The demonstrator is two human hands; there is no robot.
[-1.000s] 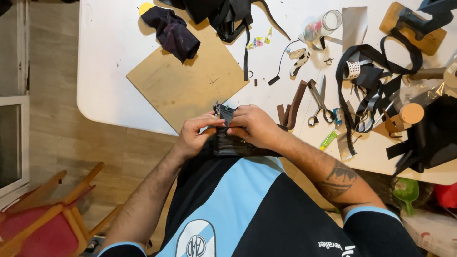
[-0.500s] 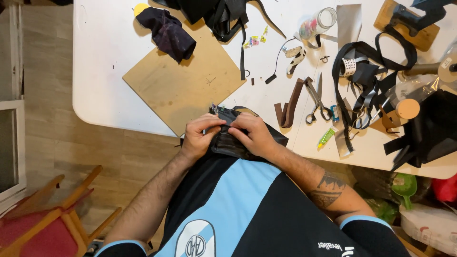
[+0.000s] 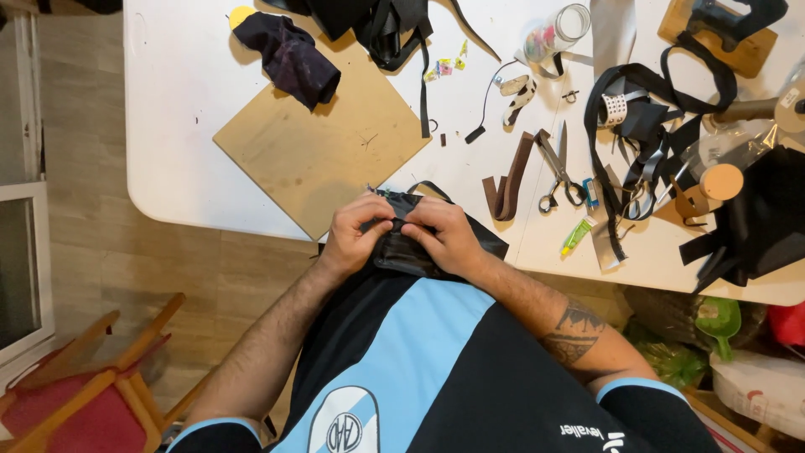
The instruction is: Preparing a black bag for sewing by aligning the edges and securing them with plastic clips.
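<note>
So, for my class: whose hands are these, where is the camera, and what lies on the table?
The camera sits on the person's head and looks down, so the arms reach up into the picture. The left hand and right hand both pinch a black leather piece at the near edge of the white table. On the table lie a brown board, a dark cloth, scissors, a brown strap, black straps, a jar on its side and a green tube. A red chair stands on the floor.
</note>
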